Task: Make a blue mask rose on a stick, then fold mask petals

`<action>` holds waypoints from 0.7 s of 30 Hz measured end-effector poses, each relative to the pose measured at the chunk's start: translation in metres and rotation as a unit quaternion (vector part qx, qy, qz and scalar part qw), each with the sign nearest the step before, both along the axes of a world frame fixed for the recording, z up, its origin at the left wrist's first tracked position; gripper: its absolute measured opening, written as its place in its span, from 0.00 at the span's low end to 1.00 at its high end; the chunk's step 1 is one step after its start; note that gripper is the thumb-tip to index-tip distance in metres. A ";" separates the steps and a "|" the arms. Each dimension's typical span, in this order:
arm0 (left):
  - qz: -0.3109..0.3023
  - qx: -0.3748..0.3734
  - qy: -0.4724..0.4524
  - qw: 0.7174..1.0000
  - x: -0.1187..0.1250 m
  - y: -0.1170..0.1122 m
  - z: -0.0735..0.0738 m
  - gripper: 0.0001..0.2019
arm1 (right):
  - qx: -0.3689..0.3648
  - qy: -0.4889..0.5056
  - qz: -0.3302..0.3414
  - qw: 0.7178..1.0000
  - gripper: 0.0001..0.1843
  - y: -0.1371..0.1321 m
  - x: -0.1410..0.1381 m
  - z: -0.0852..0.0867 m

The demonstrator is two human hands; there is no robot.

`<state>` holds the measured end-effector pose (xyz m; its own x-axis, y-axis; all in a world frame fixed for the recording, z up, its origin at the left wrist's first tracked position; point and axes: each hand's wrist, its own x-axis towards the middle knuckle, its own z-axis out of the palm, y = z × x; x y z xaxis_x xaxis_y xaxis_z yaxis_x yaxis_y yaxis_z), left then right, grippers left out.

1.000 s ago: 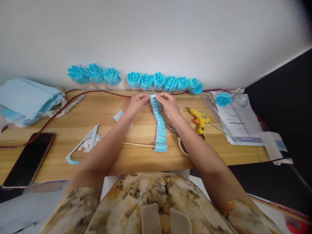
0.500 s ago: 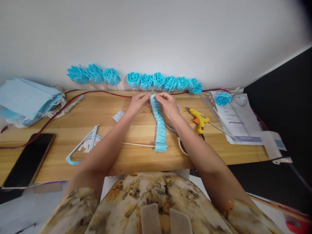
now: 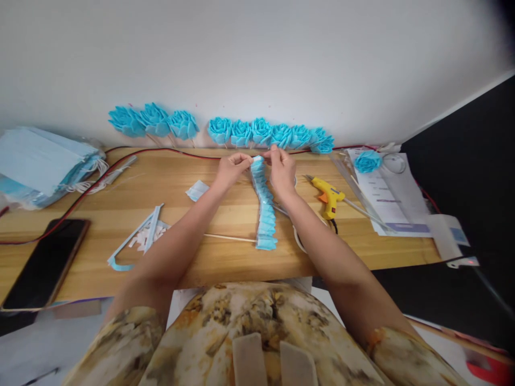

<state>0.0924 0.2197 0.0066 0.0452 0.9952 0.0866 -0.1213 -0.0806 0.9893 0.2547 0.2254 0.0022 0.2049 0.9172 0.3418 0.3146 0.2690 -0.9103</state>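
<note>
A pleated light-blue strip (image 3: 264, 206), seemingly of face-mask fabric, runs lengthwise down the middle of the wooden table. Its far end is pinched between the thumb and fingers of my left hand (image 3: 232, 172). Just right of that end is my right hand (image 3: 282, 170), its fingers bent and drawn together; whether anything is between them is hidden. A thin wooden stick (image 3: 231, 237) lies with one end at the strip's near end. Partly behind my right forearm are scissors (image 3: 281, 209) and a roll of tape (image 3: 298, 240).
Blue fabric roses (image 3: 219, 130) on sticks line the wall; another rose (image 3: 368, 161) rests on papers (image 3: 396, 198). A yellow glue gun (image 3: 330, 197) lies right. Leftward are a stack of masks (image 3: 40, 161), a phone (image 3: 46, 262), scraps (image 3: 147, 236) and a cable (image 3: 86, 194).
My right hand has shifted slightly right, its fingertips lifting from the strip's far end. My left hand keeps its pinch there, and the strip has moved a little to the right.
</note>
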 end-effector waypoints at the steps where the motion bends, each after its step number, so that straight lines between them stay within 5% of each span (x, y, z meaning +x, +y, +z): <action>1: 0.004 -0.002 -0.001 1.000 -0.001 0.000 0.000 0.05 | 0.005 0.004 -0.009 1.000 0.30 0.002 0.003 0.000; 8: 0.007 0.004 0.003 1.000 -0.003 0.000 0.001 0.05 | 0.016 0.011 0.165 0.986 0.21 0.003 0.007 0.006; 21: -0.033 -0.001 0.021 0.999 -0.005 0.002 -0.003 0.06 | -0.023 -0.011 0.193 0.981 0.21 0.005 0.008 0.011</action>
